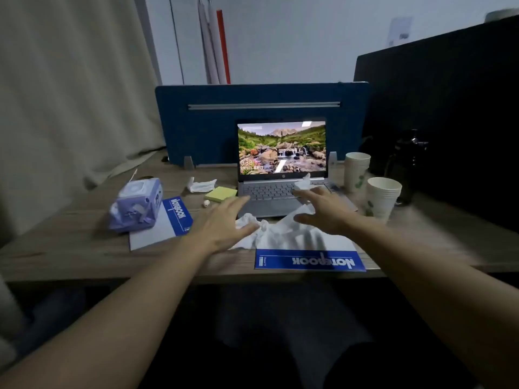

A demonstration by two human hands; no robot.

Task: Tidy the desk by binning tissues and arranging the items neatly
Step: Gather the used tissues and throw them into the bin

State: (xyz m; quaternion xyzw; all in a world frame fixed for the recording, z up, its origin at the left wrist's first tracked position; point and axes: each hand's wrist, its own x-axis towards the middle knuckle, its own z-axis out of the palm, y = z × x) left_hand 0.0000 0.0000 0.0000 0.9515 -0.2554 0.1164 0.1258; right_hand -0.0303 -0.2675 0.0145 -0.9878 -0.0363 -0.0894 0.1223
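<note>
Wooden tabletop [84,248] | left hand [222,223], right hand [323,211] spread open over crumpled tissues [269,228] | light, soft, tearable; likely best pinched at bunched folds

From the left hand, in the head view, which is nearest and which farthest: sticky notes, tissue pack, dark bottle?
1. Sticky notes: just beyond the left hand, beside the laptop.
2. Tissue pack: further left, on a notebook.
3. Dark bottle: far right, behind the cups.
</note>
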